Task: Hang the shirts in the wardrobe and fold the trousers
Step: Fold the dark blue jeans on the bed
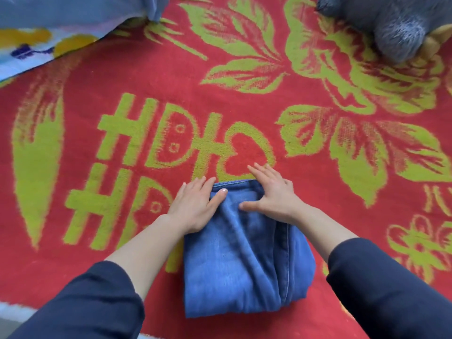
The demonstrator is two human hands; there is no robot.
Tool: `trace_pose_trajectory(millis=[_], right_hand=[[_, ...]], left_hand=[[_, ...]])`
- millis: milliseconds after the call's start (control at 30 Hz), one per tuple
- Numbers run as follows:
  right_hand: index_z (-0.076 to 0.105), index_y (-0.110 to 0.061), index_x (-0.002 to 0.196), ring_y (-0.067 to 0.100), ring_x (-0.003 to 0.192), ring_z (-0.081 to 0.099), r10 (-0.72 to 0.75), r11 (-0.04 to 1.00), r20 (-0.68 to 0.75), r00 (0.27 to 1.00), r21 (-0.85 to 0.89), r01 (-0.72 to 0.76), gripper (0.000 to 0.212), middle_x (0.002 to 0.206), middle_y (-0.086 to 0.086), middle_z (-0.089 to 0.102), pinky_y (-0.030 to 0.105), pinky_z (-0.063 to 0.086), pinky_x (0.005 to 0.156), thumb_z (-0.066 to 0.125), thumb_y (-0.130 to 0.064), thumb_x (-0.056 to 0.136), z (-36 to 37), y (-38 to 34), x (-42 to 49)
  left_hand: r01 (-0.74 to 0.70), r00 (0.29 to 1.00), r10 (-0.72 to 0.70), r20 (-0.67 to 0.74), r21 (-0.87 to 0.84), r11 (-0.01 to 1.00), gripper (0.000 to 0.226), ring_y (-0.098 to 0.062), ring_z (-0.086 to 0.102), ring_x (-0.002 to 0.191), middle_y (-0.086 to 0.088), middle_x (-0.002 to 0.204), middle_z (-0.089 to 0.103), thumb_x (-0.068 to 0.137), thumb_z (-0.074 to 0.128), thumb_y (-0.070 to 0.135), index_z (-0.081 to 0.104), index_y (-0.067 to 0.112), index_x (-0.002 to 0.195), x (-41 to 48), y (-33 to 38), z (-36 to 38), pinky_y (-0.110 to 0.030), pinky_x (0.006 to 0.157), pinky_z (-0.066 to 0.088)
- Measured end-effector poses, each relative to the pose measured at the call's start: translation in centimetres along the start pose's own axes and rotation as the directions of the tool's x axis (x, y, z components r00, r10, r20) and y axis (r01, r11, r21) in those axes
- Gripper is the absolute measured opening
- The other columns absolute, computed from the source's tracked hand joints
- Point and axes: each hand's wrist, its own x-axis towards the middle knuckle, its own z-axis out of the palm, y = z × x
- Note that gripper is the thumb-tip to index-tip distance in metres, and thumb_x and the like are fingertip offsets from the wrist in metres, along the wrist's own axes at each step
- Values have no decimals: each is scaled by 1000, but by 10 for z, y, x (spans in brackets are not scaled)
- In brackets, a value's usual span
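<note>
Jeans (244,265), folded into a thick blue denim bundle, lie at the lower centre of the frame on a red blanket (151,79) woven with green flowers and lettering. The left hand (195,206) rests at the bundle's far left corner, its thumb across the denim and its straight fingers reaching onto the blanket; its grip is wide and holds nothing. The right hand (274,194) presses flat on the far end of the jeans, fingers spread, grip wide as well. Dark sleeves (391,289) cover both forearms. A grey plush toy (396,28) sits at the upper right, and pale blue patterned cloth (36,33) at the upper left.
</note>
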Motion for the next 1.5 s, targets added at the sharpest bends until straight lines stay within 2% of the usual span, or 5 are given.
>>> trace_pose_trajectory(millis=[300,500,800,967,1500], right_hand=[[22,-23,150,25,137,29,153,978,254,955,-177,-110,119,150,1,36,44,35,109,85,-54,54,3,-10,27],[54,-27,93,20,89,60,201,979,420,885,-92,-179,60,98,-4,63,32,50,69,89,-44,48,5,-19,6],[39,-23,83,26,82,56,-230,932,164,959,-247,265,49,74,-7,48,34,36,60,73,-48,59,37,-34,-98],[36,-21,85,30,70,54,-292,873,232,928,-330,358,50,67,-4,47,34,38,54,74,-43,61,34,-66,-151],[40,-24,98,31,72,59,-635,404,574,517,-323,856,45,75,-2,56,31,40,56,70,-41,68,170,-317,-304]], left_hand=[[53,986,-64,152,77,996,79,-28,19,138,-4,150,33,89,32,70,17,23,151,10,-4,-4,-48,105,30],[49,962,-40,270,-26,998,66,-22,35,113,5,96,57,69,51,82,56,36,115,-18,-7,-4,-43,90,36],[-38,987,33,155,32,999,80,-18,17,139,3,144,33,59,76,57,45,25,125,-113,-1,38,-48,107,18],[71,997,-71,15,-27,997,41,-20,44,107,4,90,52,68,65,30,41,22,100,-198,21,46,-45,101,23],[513,675,-676,-296,-469,719,46,-19,46,107,8,102,60,66,63,34,47,30,109,-550,-77,123,-37,84,31]])
